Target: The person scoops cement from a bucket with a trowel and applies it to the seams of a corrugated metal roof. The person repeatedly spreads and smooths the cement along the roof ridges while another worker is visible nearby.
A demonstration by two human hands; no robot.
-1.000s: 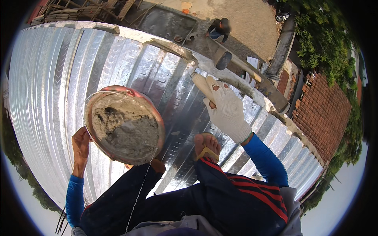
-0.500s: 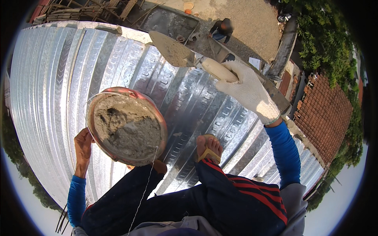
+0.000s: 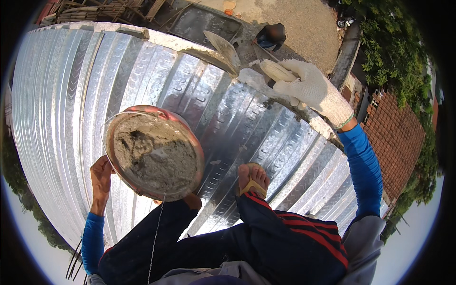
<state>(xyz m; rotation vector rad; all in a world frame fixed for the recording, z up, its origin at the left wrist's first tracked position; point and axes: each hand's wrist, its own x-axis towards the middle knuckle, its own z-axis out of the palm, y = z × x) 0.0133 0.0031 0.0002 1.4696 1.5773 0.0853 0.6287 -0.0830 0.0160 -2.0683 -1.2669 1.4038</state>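
My right hand (image 3: 311, 85), in a pale knitted glove, is closed around the wooden handle of a trowel (image 3: 224, 51). The blade is tipped on its edge against the wall top, where a strip of wet mortar (image 3: 202, 54) lies along the rim of the metal sheeting. A reddish bucket (image 3: 200, 154) with grey mortar inside (image 3: 161, 166) sits on the ribbed sheeting in front of my left leg. At the bucket's left side, my bare left hand (image 3: 100, 178) grips its rim; the fingertips are partly hidden there.
Shiny corrugated metal sheeting (image 3: 228, 114) lies under my sandalled foot (image 3: 253, 178). A thin string (image 3: 156, 237) hangs in front of me. Beyond the wall edge, far below, are a mixing trough (image 3: 194, 23) and a crouching person (image 3: 270, 37). A tiled roof (image 3: 394, 137) stands right.
My right hand has moved right and slightly away. The mortar that lay on the trowel blade is off it, and mortar now lies on the wall edge; the blade has turned on edge.
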